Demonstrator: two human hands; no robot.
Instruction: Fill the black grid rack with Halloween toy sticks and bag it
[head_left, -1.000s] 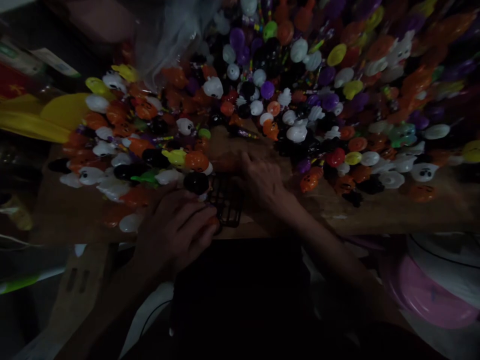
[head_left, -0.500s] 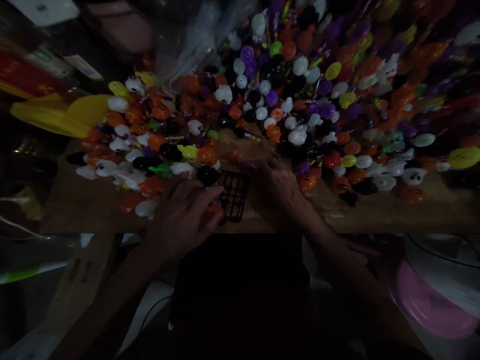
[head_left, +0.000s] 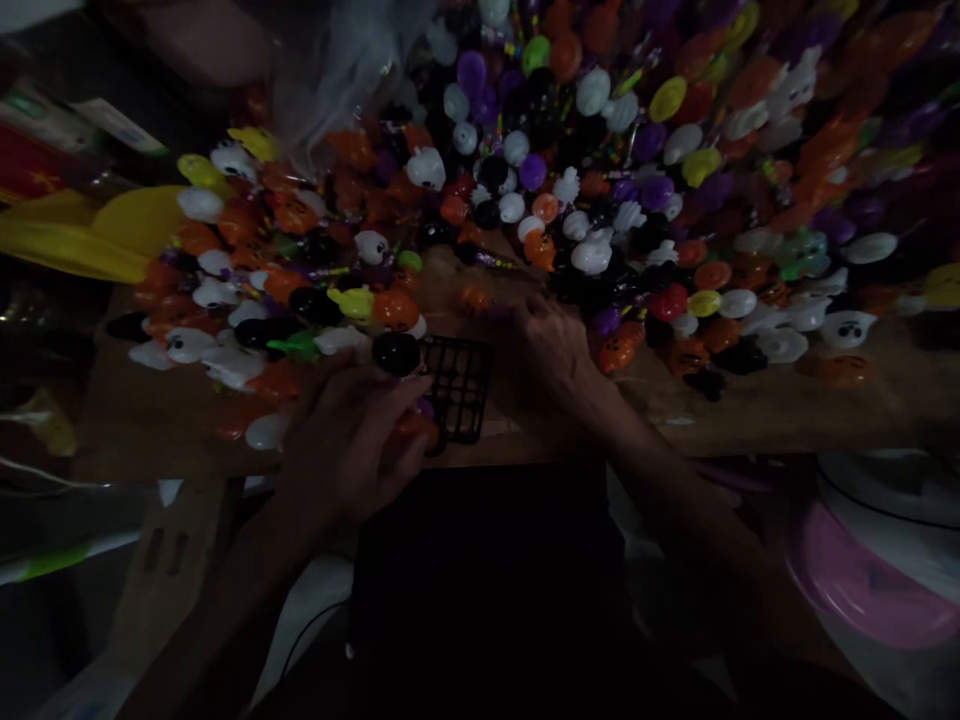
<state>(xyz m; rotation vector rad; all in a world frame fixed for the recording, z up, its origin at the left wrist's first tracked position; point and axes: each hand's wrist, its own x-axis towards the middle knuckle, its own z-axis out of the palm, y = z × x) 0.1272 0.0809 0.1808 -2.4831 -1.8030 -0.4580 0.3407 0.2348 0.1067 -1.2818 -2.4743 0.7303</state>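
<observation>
In dim light, my left hand (head_left: 345, 435) lies over the left side of a black grid tray (head_left: 463, 390). Its thumb and index finger curve around an orange toy head (head_left: 414, 428), with a bit of purple beside it. Just above the index finger is a glossy black toy head (head_left: 397, 353). My right hand (head_left: 556, 345) is on the wooden table right of the tray, fingers curled together. A small toy with an orange head (head_left: 475, 299) and purplish stem points left out of those fingertips; the gripped end is hidden.
A large heap of toy heads on candy-coloured sticks (head_left: 592, 250) spreads across the back and right of the wooden table (head_left: 525, 440). More lie to the left. Clear plastic film (head_left: 330, 90) and a yellow object (head_left: 82, 235) are behind. A pink basin (head_left: 870, 590) stands below right.
The view has shifted slightly, so the heap appears displaced. Both hands stay near the same places by the tray; the orange-headed toy at my right fingertips shows a little more clearly.
</observation>
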